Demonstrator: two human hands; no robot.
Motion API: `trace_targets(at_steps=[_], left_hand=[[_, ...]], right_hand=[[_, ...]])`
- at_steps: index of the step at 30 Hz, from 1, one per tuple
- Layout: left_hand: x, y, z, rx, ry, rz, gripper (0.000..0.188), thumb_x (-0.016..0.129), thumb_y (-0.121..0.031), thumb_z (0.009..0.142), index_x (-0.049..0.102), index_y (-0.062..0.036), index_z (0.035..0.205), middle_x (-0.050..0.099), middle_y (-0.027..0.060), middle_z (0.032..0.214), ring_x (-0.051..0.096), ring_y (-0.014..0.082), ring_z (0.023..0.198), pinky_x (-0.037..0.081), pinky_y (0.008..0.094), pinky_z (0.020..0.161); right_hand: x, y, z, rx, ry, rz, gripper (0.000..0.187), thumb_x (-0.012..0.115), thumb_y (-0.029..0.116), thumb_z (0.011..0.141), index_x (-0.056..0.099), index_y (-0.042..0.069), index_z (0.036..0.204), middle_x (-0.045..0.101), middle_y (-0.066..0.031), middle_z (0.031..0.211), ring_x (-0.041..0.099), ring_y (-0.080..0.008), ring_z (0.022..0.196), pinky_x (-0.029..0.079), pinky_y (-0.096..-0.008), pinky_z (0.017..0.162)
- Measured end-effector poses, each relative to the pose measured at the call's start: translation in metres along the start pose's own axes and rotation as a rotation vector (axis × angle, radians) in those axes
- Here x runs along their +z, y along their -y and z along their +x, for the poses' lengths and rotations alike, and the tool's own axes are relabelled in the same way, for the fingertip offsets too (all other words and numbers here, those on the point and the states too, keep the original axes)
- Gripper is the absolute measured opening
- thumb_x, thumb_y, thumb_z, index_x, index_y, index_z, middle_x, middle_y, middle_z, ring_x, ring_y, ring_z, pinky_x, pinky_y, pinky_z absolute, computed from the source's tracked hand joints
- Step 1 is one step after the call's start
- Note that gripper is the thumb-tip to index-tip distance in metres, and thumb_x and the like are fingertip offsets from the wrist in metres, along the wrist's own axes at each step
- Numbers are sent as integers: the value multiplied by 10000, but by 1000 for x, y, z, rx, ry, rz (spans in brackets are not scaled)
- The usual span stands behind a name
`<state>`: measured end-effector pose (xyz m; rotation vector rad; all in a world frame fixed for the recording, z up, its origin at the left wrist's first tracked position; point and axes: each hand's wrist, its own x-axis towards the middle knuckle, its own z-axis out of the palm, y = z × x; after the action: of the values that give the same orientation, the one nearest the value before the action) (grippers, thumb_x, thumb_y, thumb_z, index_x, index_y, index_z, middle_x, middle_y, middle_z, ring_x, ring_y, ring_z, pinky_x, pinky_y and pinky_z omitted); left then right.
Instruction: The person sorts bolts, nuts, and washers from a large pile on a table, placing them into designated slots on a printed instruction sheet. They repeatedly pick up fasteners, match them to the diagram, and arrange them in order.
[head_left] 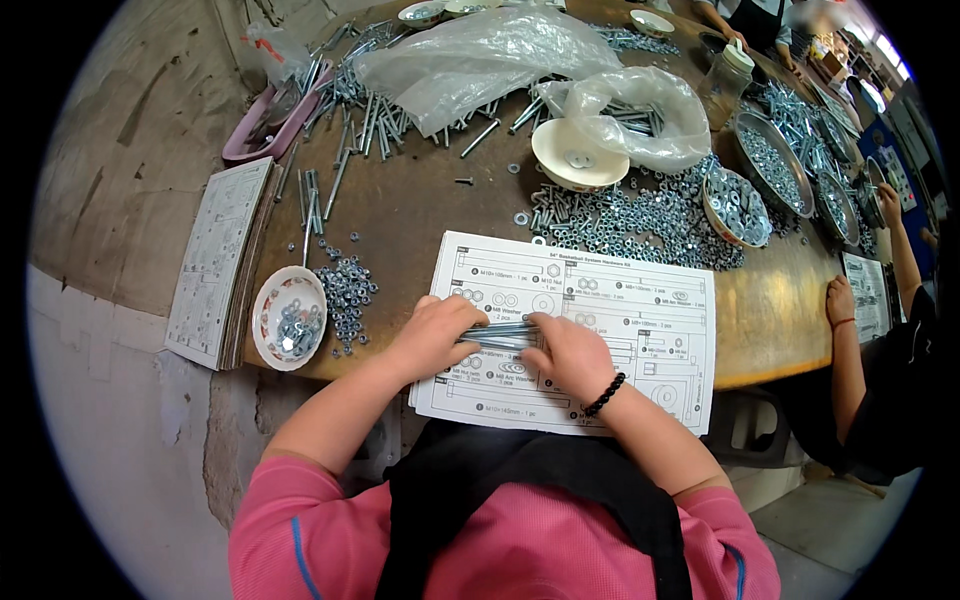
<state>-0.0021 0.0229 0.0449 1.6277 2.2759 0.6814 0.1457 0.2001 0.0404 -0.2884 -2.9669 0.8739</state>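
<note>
A white printed parts sheet [620,320] lies on the brown wooden table [420,200] in front of me. A small bundle of long silver bolts [497,333] rests across the sheet. My left hand [437,333] grips the bundle's left end. My right hand [567,352], with a black bead bracelet at the wrist, closes over its right end. Both hands rest on the sheet.
A small bowl [289,317] of nuts and loose nuts [347,290] lie left of the sheet, beside a stack of sheets [215,260]. Heaps of nuts [640,220], bolts [370,100], plastic bags [490,50] and bowls fill the far side. Another person's arm [850,350] rests at right.
</note>
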Motion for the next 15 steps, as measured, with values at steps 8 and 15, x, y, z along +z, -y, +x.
trace_targets(at_steps=[8,15], left_hand=[[-3,6,2,-12,35,-39,300,681,-149,681,595,-94,964,554,55,917,530,228,901,342,360,886],[-2,12,1,27,49,-48,298,683,-146,676,596,-83,954,567,56,897,537,231,893,347,366,871]], right_hand=[[4,-1,0,-26,-57,-18,284,648,238,751,567,83,976,595,-112,809,592,-289,753,488,-380,653],[7,-3,4,-40,-25,19,213,643,208,745,584,83,908,592,-106,804,588,-290,751,481,-384,649]])
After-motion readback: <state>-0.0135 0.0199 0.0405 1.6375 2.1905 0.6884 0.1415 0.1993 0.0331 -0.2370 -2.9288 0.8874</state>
